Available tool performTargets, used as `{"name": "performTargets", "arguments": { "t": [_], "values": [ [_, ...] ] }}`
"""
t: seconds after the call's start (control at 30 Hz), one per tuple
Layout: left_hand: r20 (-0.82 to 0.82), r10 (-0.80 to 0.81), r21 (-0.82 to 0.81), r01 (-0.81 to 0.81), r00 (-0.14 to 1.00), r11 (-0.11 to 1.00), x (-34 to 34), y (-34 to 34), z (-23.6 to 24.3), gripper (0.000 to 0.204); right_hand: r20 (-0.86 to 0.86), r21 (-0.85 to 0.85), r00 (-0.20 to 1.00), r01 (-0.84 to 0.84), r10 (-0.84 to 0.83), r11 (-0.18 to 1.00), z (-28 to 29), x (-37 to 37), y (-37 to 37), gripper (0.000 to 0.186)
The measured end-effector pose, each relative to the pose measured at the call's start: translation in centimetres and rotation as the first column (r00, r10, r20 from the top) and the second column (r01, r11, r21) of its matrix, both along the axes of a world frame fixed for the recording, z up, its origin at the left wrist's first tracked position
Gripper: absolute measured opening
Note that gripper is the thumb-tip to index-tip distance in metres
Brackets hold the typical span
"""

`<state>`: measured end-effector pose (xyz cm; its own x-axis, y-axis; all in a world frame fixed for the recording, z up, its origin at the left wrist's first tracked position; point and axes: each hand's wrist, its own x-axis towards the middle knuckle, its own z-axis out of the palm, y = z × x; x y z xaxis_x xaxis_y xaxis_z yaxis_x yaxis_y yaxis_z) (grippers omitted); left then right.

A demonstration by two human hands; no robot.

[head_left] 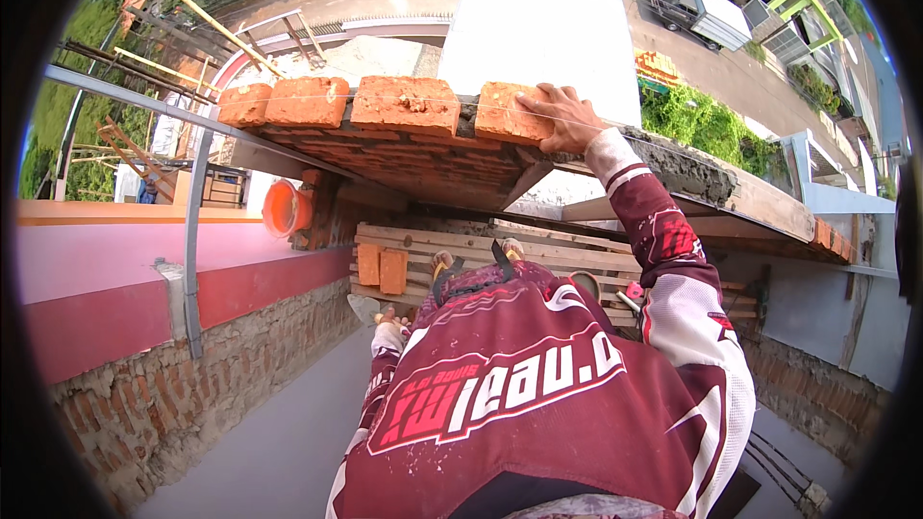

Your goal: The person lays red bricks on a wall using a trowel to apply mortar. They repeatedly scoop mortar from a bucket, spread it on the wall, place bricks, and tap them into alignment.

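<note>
Along the top of the wall runs a row of orange bricks [404, 106], with a thin string stretched across them. My right hand [562, 117] grips the rightmost brick [505, 113] of that row, fingers over it and thumb low at its side. Grey mortar [687, 168] covers the wall top to the right of it. My left hand [389, 320] is low beside my body, closed on the handle of a trowel [364, 308], whose blade points left.
Wooden planks [433, 235] below hold loose bricks [392, 271]. An orange bucket [286, 207] is at left, near a metal rail [197, 221] and pink ledge [106, 255]. Beyond the wall lie a white roof [529, 29], plants [702, 120] and a road with a truck [702, 14].
</note>
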<state>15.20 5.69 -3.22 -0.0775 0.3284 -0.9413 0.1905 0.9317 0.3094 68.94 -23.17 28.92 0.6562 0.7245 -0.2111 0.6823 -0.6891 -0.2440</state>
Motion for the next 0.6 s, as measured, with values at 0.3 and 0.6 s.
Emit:
{"name": "performTargets", "arguments": {
  "t": [0.3, 0.6],
  "values": [
    [-0.140, -0.283, 0.267, 0.311, 0.949, 0.912, 3.3, -3.1, 7.2, 0.030, 0.415, 0.459, 0.909, -0.230, 0.022, 0.858, 0.0, -7.6, 1.1, 0.077],
    [-0.532, -0.750, 0.739, 0.647, 0.394, -0.185, 17.2, -7.5, 22.7, 0.035, -0.695, 0.504, 0.647, 0.127, 0.313, 0.855, -8.1, -20.9, 4.3, 0.055]
  ]
}}
